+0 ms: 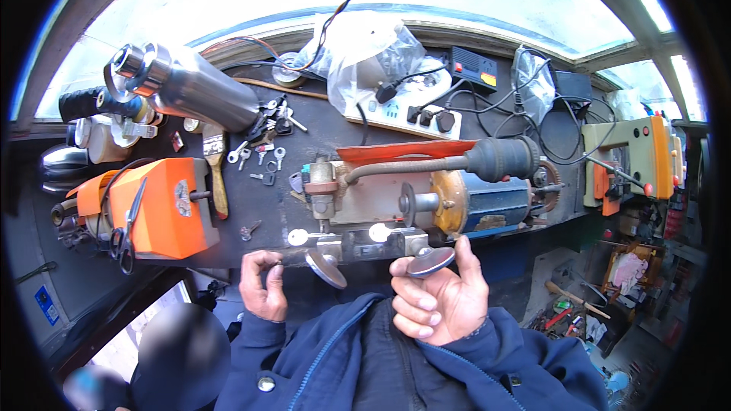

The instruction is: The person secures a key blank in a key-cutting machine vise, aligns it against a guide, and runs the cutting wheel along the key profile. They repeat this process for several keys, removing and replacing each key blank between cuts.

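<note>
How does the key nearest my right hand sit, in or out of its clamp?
In, apparently: the key has its pale head sticking out left of the clamp, its blade mostly hidden.

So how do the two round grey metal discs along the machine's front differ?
The left disc tilts steeply down rightward; the right disc lies flatter.
The right hand cups the right disc, while no hand touches the left disc.
Both sit below small metal clamps.

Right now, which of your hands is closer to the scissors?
Left. The left hand is right of the scissors, apart from them; the right hand is farther right, at a round metal knob.
</note>
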`<state>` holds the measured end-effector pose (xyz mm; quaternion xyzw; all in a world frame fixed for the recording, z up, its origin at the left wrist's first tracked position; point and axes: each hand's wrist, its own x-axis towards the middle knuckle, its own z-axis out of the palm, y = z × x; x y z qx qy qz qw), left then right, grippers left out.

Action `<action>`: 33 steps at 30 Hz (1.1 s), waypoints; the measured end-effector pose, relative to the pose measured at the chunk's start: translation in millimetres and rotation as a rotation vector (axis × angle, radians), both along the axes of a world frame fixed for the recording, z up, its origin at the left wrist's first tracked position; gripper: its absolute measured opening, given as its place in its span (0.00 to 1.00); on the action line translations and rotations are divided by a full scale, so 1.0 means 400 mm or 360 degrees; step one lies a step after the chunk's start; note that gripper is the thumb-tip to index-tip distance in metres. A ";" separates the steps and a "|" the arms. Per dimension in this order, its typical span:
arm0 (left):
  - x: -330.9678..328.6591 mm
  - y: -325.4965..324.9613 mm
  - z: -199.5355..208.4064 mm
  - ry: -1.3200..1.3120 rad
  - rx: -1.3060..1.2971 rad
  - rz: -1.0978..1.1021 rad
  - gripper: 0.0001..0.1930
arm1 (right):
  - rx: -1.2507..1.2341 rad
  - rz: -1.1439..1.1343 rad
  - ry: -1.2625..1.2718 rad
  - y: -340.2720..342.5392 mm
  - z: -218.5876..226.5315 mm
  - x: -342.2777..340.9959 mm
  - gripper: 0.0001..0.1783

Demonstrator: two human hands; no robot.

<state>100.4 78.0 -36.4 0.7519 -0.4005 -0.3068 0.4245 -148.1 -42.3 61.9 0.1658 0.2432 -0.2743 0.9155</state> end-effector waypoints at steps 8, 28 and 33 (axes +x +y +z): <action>-0.044 0.024 0.001 0.0915 0.0029 0.0136 0.06 | 0.0021 -0.0002 -0.0039 -0.005 -0.006 -0.004 0.55; -0.114 0.026 0.049 0.1659 0.0258 -0.0062 0.12 | 0.0021 0.0037 -0.0046 -0.011 -0.005 -0.004 0.54; -0.124 0.024 0.069 0.1773 0.0356 -0.0008 0.09 | 0.0023 0.0042 -0.0042 -0.010 -0.005 -0.003 0.54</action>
